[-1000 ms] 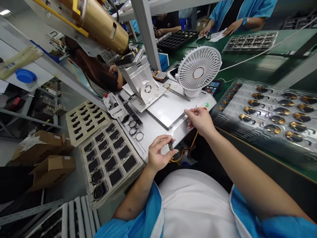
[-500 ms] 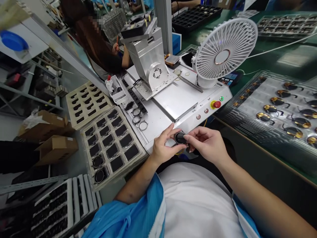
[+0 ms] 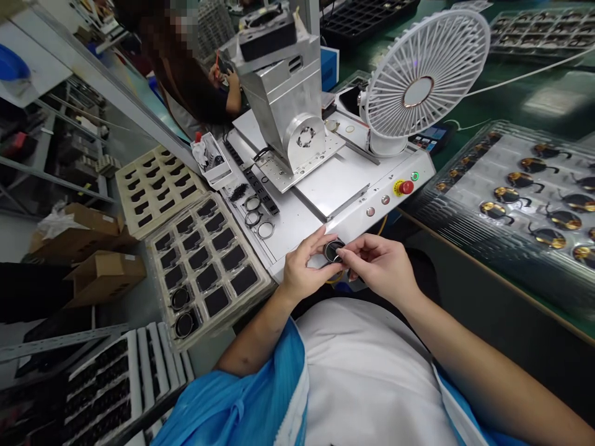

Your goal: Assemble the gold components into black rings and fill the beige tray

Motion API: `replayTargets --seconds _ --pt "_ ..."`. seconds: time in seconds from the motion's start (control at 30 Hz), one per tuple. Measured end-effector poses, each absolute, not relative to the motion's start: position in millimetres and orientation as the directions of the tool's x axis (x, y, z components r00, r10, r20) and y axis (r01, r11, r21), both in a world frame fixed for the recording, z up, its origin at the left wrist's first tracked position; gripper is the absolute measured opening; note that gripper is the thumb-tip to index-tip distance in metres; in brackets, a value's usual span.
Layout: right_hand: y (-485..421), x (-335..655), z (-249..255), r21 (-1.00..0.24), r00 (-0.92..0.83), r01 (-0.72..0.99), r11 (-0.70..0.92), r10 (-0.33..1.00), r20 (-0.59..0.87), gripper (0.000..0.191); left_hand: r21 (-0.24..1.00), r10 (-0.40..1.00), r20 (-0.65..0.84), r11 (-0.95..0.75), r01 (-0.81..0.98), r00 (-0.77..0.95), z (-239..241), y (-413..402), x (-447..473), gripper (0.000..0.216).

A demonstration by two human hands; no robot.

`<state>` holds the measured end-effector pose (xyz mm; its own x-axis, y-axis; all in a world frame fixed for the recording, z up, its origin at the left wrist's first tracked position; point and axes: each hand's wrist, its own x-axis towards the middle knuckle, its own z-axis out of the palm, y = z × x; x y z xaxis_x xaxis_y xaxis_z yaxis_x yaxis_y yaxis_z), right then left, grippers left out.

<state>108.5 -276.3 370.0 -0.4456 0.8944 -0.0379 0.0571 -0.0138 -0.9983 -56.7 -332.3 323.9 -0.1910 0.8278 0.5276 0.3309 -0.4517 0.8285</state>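
A round black watch case (image 3: 333, 251) with a metal rim is held just in front of the white machine (image 3: 297, 238). My left hand (image 3: 304, 263) grips its edge between thumb and fingers. From the other side, my right hand (image 3: 379, 263) is closed, its thumb and index finger pinched at the case's right edge. Whether a smaller piece sits in that pinch is hidden. Left of my hands lies a moulded tray (image 3: 204, 300) of dark pockets, with two round cases (image 3: 185, 323) in its near left corner.
On the machine stand a metal fixture (image 3: 288, 118), a white fan (image 3: 418, 93), several loose rings (image 3: 266, 230) and a small white box (image 3: 210, 160). A red stop button (image 3: 406, 187) is on its front. To the right, a clear tray (image 3: 465, 217) holds round parts with cables. Another person (image 3: 186, 74) sits behind.
The view has shifted slightly. The watch case is turned a little, showing more of its round rim, and my right fingers have moved slightly over its edge. Both hands keep their hold.
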Motion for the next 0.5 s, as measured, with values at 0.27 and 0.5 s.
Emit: replayTargets --seconds 0.27,0.5 --pt "-274.4 100.5 368.0 -0.994 -0.401 0.111 0.025 0.916 -0.021 0.026 0.817 0.815 0.544 -0.462 0.345 -0.197 324.2 -332.2 -59.5 0.079" --pt "-252.3 150.0 382.3 -0.996 -0.393 -0.042 -0.084 0.918 -0.06 0.039 0.777 0.801 0.591 -0.53 0.34 -0.1 320.5 -326.8 -70.6 0.087"
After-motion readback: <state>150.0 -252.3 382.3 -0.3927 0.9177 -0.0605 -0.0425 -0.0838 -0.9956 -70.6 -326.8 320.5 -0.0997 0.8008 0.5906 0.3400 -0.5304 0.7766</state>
